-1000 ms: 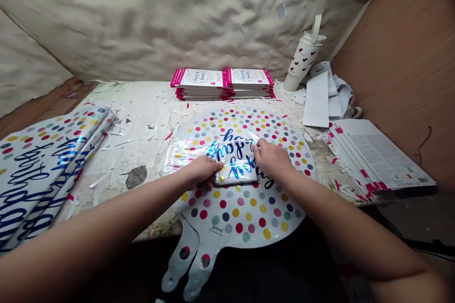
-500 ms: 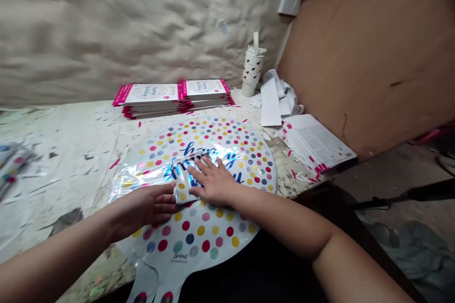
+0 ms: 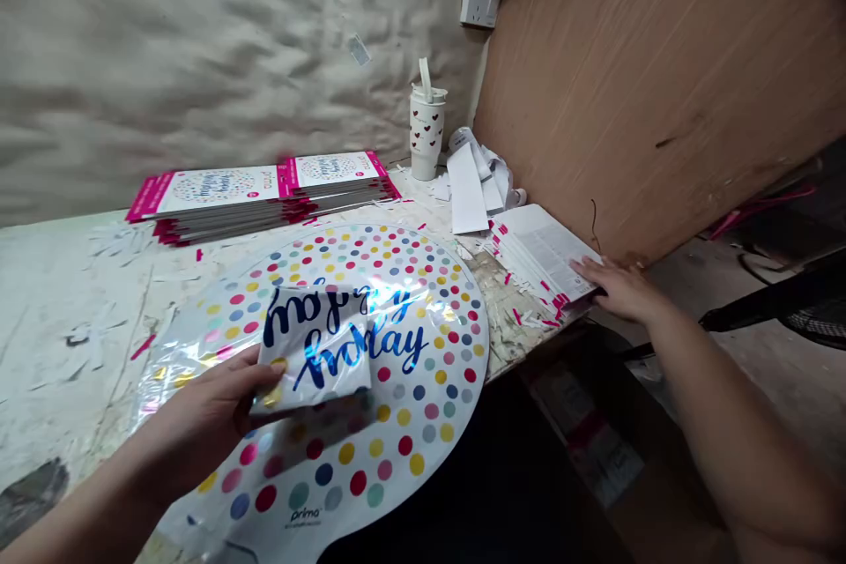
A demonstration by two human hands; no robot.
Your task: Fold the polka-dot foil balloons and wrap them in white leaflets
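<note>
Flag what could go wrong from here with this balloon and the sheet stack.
The left hand grips a folded flap of the foil balloon, so the printed lettering might crease. The balloon appears to overhang the table edge and could slide off. The right hand is at the printed sheet stack, which sits near that edge, so a knock could spill it.

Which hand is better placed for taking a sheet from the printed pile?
Probably right: the right hand is at the edge of the printed pile; the left hand holds the folded foil balloon.
</note>
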